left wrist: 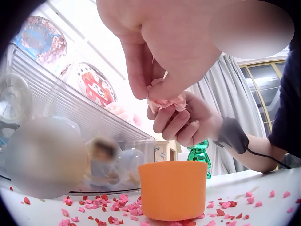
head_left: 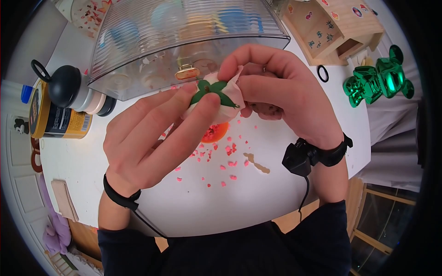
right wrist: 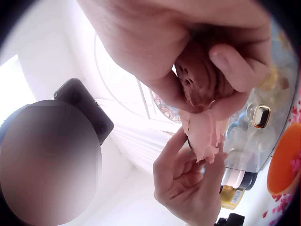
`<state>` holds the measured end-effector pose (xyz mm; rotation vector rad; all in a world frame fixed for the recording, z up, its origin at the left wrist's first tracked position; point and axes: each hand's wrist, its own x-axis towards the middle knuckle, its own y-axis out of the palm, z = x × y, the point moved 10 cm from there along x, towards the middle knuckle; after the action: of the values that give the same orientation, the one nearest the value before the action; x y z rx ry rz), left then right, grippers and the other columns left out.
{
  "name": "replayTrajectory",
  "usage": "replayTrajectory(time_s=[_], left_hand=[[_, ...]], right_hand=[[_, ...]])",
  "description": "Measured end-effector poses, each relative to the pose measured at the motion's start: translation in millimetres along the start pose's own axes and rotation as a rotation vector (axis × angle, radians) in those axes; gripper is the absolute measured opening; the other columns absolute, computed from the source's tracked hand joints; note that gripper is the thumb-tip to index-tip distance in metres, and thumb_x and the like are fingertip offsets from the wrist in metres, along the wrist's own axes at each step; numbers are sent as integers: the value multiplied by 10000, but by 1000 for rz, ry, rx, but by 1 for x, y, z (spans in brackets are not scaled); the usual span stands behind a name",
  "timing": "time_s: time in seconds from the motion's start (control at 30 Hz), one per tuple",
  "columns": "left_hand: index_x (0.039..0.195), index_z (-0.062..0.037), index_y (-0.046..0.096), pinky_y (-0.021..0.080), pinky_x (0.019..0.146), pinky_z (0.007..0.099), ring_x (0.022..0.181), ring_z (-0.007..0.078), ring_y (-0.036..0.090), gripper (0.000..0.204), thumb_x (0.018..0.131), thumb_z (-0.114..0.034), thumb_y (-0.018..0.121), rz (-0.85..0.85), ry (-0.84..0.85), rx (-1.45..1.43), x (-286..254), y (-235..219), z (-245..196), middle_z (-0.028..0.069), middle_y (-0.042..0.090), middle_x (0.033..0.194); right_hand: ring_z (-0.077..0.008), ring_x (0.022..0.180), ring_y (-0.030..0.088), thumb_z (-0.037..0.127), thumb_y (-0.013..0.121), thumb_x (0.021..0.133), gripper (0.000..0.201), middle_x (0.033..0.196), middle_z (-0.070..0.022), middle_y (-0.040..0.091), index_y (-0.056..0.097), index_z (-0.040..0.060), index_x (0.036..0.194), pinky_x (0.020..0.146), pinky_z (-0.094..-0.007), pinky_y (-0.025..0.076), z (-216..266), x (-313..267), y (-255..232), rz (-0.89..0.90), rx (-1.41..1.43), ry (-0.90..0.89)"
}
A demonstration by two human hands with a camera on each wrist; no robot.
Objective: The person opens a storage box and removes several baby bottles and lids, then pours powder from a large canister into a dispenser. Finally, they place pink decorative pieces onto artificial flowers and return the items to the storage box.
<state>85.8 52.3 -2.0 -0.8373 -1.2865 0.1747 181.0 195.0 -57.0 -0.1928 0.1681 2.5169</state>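
A pale pink flower (head_left: 223,108) with green sepals (head_left: 223,95) is held up over the table between both hands. My left hand (head_left: 147,133) pinches it, one fingertip on the green sepals. My right hand (head_left: 290,87) grips the flower's other side, thumb and forefinger at a petal edge. Tucked in the right hand's curled fingers is a brown, pitted lump (right wrist: 202,77). The right wrist view shows the flower's ragged pink petals (right wrist: 204,139) between the two hands. Below the hands stands an orange cup (left wrist: 173,190); in the head view the hands partly cover it.
Pink and red crumbs (head_left: 229,150) lie scattered around the cup, near a thin tan strip (head_left: 257,164). Behind stands a clear ribbed case (head_left: 138,69) with a gold latch. A black-topped bottle (head_left: 66,87) and yellow tub are left; a shiny green bear figure (head_left: 380,80) and wooden house (head_left: 331,30) are right.
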Motion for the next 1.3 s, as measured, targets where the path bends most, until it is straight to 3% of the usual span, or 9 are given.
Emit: replayTrajectory(time_s=[0.2,0.4,0.47,0.57,0.7,0.93,1.03,1.13,1.3], left_hand=[[1197,13,828,632,733,339,910,285,793,501,703,35,906,50,-5,-65,3,-2,6,175,806,1075],[1218,0,831,560,660,318,810,231,723,554,671,14,916,53,-118,-102,1,0,16,94,738,1007],[1216,-1,830,545,646,325,795,229,709,564,658,7,918,63,-112,-70,-2,-2,14,86,728,979],[1201,-27,853,532,615,304,772,202,677,573,629,-23,873,47,-57,-69,0,-1,10,53,713,951],[1191,-7,835,543,641,324,779,230,686,563,630,7,884,55,-8,-81,-1,1,7,79,714,937],[1224,21,784,574,726,334,843,256,724,557,677,71,874,38,-58,-154,-2,5,20,140,761,1032],[1184,-13,820,576,655,324,804,225,712,494,697,72,835,5,-222,-204,-3,3,32,92,776,996],[1217,38,768,602,767,318,874,225,739,449,773,91,817,74,-278,-248,-2,3,36,138,784,1067],[1197,35,783,621,735,275,866,184,753,359,842,86,791,82,-420,-320,-13,8,50,125,794,1051]], right_hand=[[-21,673,625,124,669,1030,210,874,8,722,740,38,1208,513,-187,292,-4,1,1,15,0,30],[-32,674,625,144,666,1053,231,875,5,719,743,30,1240,502,-199,294,-12,5,3,52,126,59],[-29,706,638,145,693,1058,242,887,7,722,746,25,1261,529,-195,341,-7,5,3,37,88,53],[-19,757,653,163,759,1052,270,909,14,729,750,16,1279,592,-188,412,-2,7,11,37,4,-115],[-3,798,656,203,849,1023,332,928,38,735,755,11,1276,680,-176,469,0,5,16,104,-70,-162],[-15,754,645,273,794,1071,273,881,37,744,785,34,1204,633,-197,445,0,10,6,81,-113,-52],[-58,747,680,280,753,1102,288,874,-15,782,785,-4,1144,657,-239,504,-2,11,6,76,-75,-79],[-60,688,635,303,730,1115,312,819,-6,751,787,-4,1121,632,-249,494,-8,12,7,125,-59,-26],[-74,665,646,344,751,1094,357,800,-15,743,782,-7,1153,617,-257,505,-11,13,11,94,-58,-57]])
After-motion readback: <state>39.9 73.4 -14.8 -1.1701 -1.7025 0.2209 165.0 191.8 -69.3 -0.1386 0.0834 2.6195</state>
